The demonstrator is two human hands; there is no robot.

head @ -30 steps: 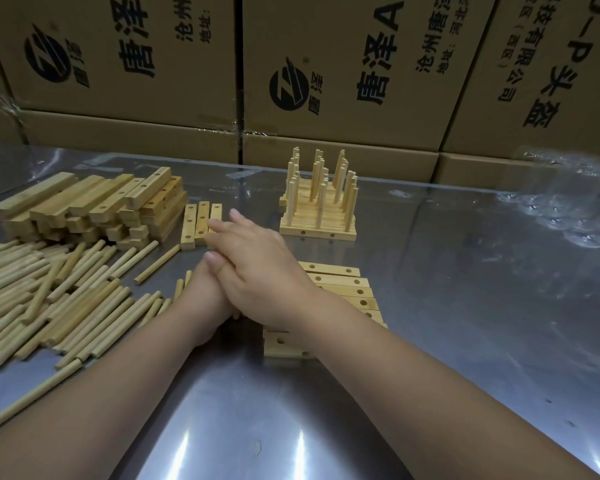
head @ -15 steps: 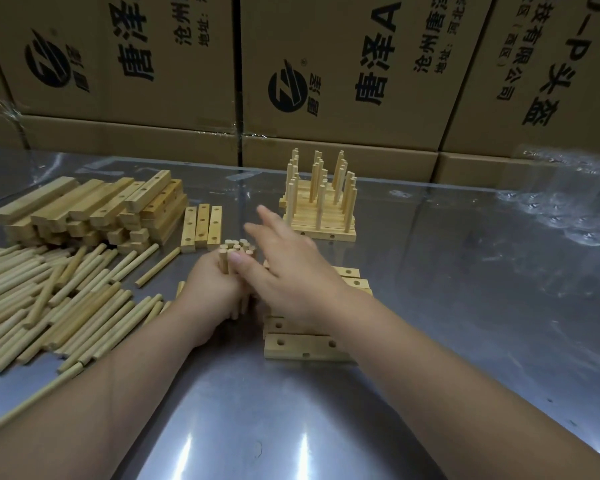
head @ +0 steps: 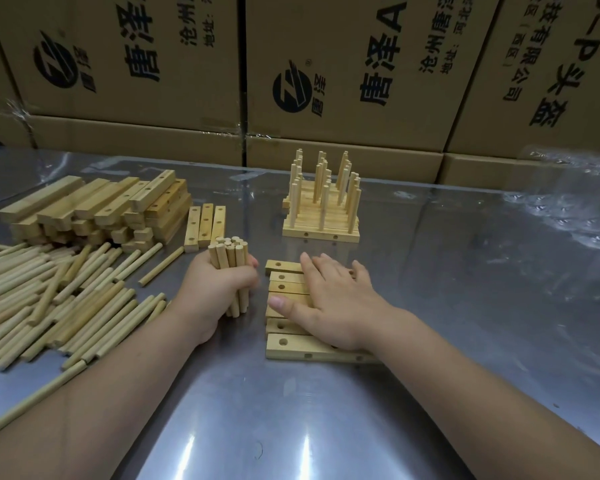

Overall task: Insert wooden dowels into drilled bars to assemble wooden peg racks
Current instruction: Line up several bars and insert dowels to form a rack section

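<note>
Bars [head: 300,349] half-hidden under right hand [head: 336,306] | left hand [head: 219,291] grips dowels [head: 229,254]

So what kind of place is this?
Probably a small workshop or factory bench: printed cardboard boxes stacked behind, piles of loose dowels and drilled bars on a shiny metal table, and finished peg racks stacked up.

Beyond the fingers [head: 309,271], the left cardboard box [head: 118,46] and the middle box [head: 343,36] show a round logo with 唐泽 and 沧州; the right box [head: 534,46] reads 有限公司 and 头盔.
</note>
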